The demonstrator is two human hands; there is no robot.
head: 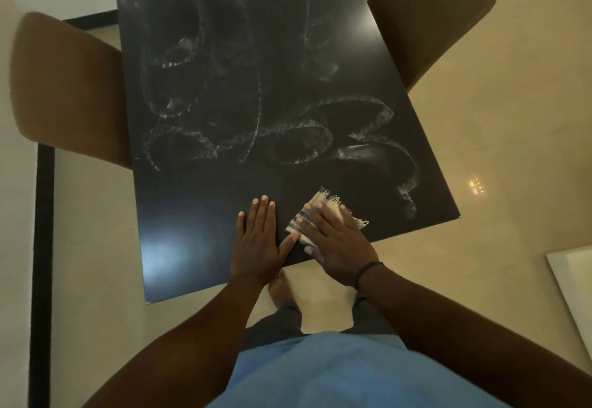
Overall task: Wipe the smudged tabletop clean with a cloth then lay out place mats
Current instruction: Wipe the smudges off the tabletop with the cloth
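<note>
Two hands lie flat on the black tabletop [198,221] near its front edge: the left hand [256,244] is spread open, palm down on the bare surface and grasping nothing, while the right hand [333,244], with a dark band at the wrist, presses flat on a folded, fringed, striped cloth [326,204] just beside it, fingers stretched over the fabric rather than curled round it. White swirling smudges [256,125] cover the middle and far parts of the top, the strip nearest the hands looks darker and cleaner, and brown chairs [67,87] stand at both sides.
</note>
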